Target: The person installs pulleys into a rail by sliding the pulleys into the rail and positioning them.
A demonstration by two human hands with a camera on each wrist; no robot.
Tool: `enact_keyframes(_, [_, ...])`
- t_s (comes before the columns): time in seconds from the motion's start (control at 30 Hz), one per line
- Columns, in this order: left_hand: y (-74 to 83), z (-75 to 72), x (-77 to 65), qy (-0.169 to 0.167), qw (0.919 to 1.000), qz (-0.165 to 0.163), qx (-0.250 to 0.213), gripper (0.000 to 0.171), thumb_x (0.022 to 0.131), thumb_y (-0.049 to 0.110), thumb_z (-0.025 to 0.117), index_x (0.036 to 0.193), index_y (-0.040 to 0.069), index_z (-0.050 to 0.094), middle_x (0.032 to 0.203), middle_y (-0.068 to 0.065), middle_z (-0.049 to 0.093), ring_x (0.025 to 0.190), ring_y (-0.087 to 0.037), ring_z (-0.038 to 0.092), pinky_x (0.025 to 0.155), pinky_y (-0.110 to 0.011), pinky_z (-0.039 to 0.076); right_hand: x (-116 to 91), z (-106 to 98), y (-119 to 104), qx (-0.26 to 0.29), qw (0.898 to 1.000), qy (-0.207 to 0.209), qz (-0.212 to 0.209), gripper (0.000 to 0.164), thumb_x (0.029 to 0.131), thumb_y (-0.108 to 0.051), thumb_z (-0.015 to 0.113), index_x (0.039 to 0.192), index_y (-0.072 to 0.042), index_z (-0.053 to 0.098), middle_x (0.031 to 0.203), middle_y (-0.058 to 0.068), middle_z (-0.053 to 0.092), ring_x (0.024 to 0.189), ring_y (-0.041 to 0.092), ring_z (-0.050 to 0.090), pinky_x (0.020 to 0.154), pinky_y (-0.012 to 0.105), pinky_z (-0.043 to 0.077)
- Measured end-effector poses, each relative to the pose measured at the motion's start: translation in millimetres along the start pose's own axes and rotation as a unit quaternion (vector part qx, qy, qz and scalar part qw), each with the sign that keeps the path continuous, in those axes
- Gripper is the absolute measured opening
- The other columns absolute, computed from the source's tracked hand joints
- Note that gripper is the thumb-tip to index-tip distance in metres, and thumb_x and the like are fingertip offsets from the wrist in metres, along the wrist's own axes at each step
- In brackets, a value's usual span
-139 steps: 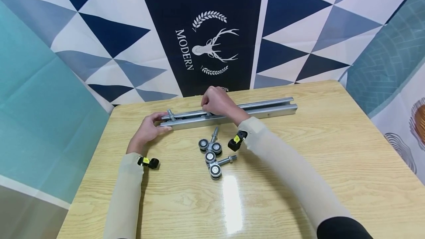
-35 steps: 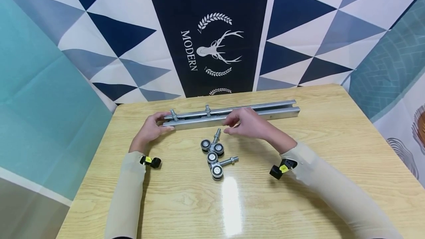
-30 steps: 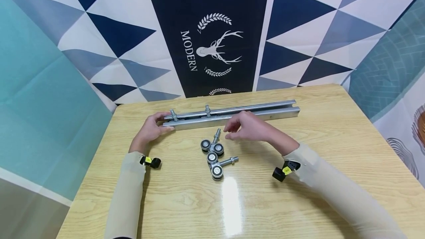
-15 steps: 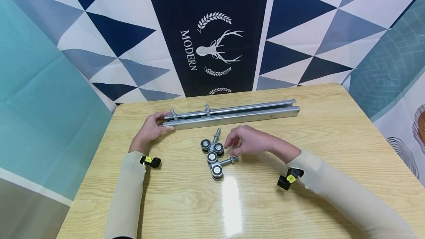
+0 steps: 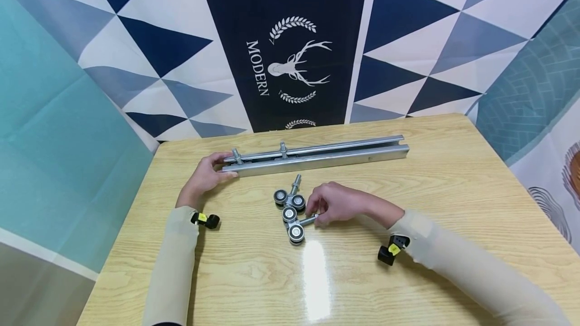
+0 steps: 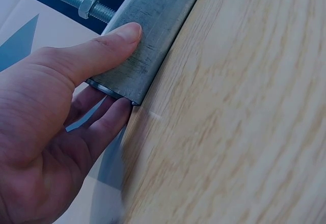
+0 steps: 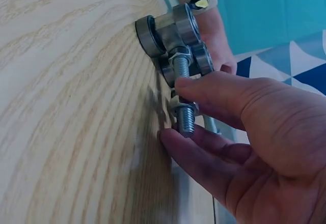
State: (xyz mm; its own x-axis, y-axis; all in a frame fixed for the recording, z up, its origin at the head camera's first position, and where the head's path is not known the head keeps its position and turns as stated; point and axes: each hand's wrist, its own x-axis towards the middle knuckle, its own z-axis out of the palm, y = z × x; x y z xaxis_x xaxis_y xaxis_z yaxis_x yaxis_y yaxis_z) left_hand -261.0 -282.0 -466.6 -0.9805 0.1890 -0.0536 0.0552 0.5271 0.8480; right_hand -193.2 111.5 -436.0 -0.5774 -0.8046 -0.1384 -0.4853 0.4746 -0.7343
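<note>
My left hand (image 5: 204,176) grips the left end of a long metal rail (image 5: 344,161), thumb on its near wall and fingers behind; in the left wrist view the thumb lies flat on the steel side. Two bolts, a left bolt (image 5: 237,156) and a second bolt (image 5: 283,150), stand up from the rail's slot. In front of the rail, my right hand (image 5: 341,202) pinches the threaded bolt of the nearer hanger roller (image 5: 296,234), thumb on the thread in the right wrist view. A second hanger roller (image 5: 281,197) lies against it, its bolt pointing toward the rail.
Everything lies on a wood-grain table (image 5: 254,275). A patterned cloth wall (image 5: 181,54) rises right behind its far edge, with a teal panel (image 5: 68,130) at the left. The rail's right end is unheld.
My right hand has left the second bolt on the rail, come down toward me and taken hold of the nearer roller's bolt. My left hand has kept its grip on the rail.
</note>
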Motion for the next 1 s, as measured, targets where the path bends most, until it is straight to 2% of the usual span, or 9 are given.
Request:
enact_keyframes(0.23, [-0.8, 0.1, 0.1, 0.0, 1.0, -0.004, 0.001, 0.068, 0.083, 0.02, 0.083, 0.143, 0.01, 0.053, 0.142, -0.019, 0.054, 0.126, -0.037, 0.055, 0.106, -0.054, 0.046, 2, 4, -2, -0.01, 1.0, 0.009, 0.004, 0.01, 0.077, -0.009, 0.083, 0.087, -0.012, 0.08, 0.075, -0.001, 0.075, 0.063, 0.003, 0.062, 0.058, 0.019, 0.054])
enact_keyframes(0.47, [-1.8, 1.8, 0.2, -0.001, 1.0, 0.001, 0.008, 0.069, 0.083, 0.019, 0.082, 0.145, 0.009, 0.052, 0.143, -0.021, 0.053, 0.125, -0.038, 0.055, 0.106, -0.054, 0.045, 0, 6, -5, -0.023, 0.999, 0.014, 0.027, 0.007, 0.078, -0.01, 0.082, 0.084, -0.013, 0.08, 0.072, -0.005, 0.074, 0.062, 0.003, 0.062, 0.058, 0.02, 0.054])
enact_keyframes(0.57, [-1.1, 2.1, 0.2, 0.002, 0.9999, -0.002, 0.01, 0.069, 0.083, 0.02, 0.082, 0.144, 0.01, 0.052, 0.143, -0.02, 0.054, 0.125, -0.038, 0.055, 0.106, -0.054, 0.045, 0, 5, -7, -0.037, 0.999, 0.017, 0.024, 0.007, 0.078, -0.01, 0.082, 0.083, -0.014, 0.08, 0.07, -0.007, 0.072, 0.062, 0.004, 0.062, 0.058, 0.022, 0.054])
enact_keyframes(1.0, [-3.5, 0.9, 1.9, 0.006, 0.9999, -0.005, 0.01, 0.069, 0.081, 0.023, 0.084, 0.143, 0.012, 0.054, 0.142, -0.018, 0.055, 0.123, -0.036, 0.055, 0.106, -0.053, 0.045, -9, -19, -8, -0.08, 0.997, -0.013, 0.018, 0.013, 0.074, -0.004, 0.078, 0.078, -0.016, 0.08, 0.067, -0.01, 0.07, 0.059, 0.005, 0.057, 0.055, 0.021, 0.048])
